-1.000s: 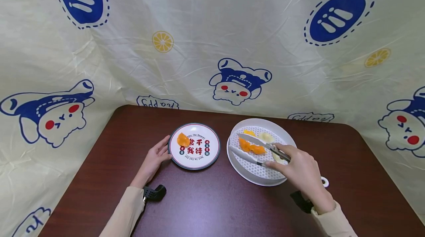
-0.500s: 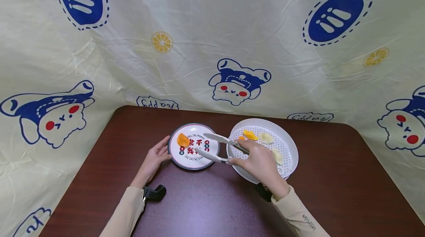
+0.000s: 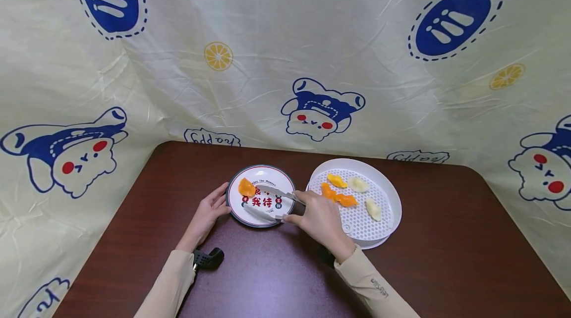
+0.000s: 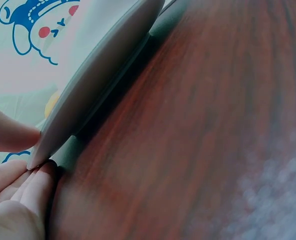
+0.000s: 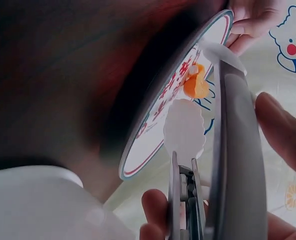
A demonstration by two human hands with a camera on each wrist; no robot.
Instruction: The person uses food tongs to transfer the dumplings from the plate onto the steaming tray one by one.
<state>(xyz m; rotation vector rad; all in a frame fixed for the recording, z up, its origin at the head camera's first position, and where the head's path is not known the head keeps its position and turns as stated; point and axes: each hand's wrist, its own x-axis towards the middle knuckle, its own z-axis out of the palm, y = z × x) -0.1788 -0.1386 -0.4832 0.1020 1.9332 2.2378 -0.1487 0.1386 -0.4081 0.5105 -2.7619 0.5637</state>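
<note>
My left hand [image 3: 208, 216] pinches the rim of a round white plate [image 3: 277, 178] with red lettering. The left wrist view shows the thumb [image 4: 12, 132] on top and fingers underneath. On the plate's far left lies an orange crumpled piece [image 3: 247, 187] like a dumpling. Over the plate my right hand [image 3: 324, 218] holds metal tongs [image 3: 281, 193], their two arms apart with nothing between the tips. In the right wrist view the orange piece [image 5: 196, 85] is beyond the pale tong tip [image 5: 184, 127]. The tongs' handle end is partly hidden by the hand.
Right of the plate stands a white round perforated tray [image 3: 392, 199] with raised walls. It holds orange pieces [image 3: 345, 200], a yellow one [image 3: 336, 181] and pale ones [image 3: 358, 184]. The dark wooden table [image 3: 250, 278] meets a patterned cloth [image 3: 250, 100] behind.
My right hand has carried the tongs leftward from over the perforated tray to over the plate, uncovering the pieces in the tray. My left hand keeps its hold on the plate.
</note>
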